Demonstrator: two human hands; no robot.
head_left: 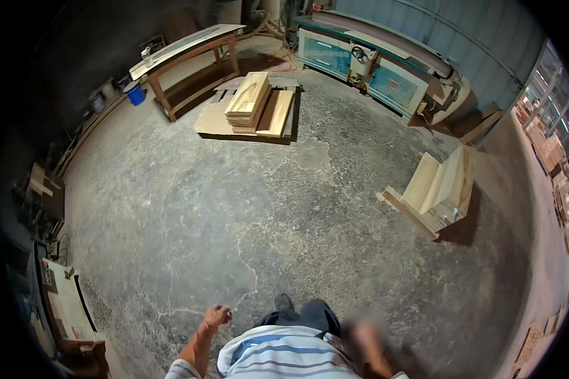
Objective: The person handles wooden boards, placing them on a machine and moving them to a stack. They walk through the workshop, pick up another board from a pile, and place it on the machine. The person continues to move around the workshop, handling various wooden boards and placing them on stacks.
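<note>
My left hand (218, 315) hangs over the concrete floor at the lower middle, its fingers curled in, with nothing showing in them. Smeared by blur, my right hand (364, 333) is low beside my right hip; its fingers cannot be made out. Neither hand touches any wood. Ahead, a stack of wooden boards (249, 95) lies on a low pallet (210, 121), with a lower pile of boards (275, 112) along its right side. To the right, another board stack (437, 182) rests on a wooden support (411, 216).
A wooden workbench (164, 98) stands far left, near a blue bucket (134, 93). At the far right is a long teal-and-white machine (360, 60) with a handwheel. A white-topped table (68, 297) is at the left edge. More timber (553, 158) lies beyond the right-hand opening.
</note>
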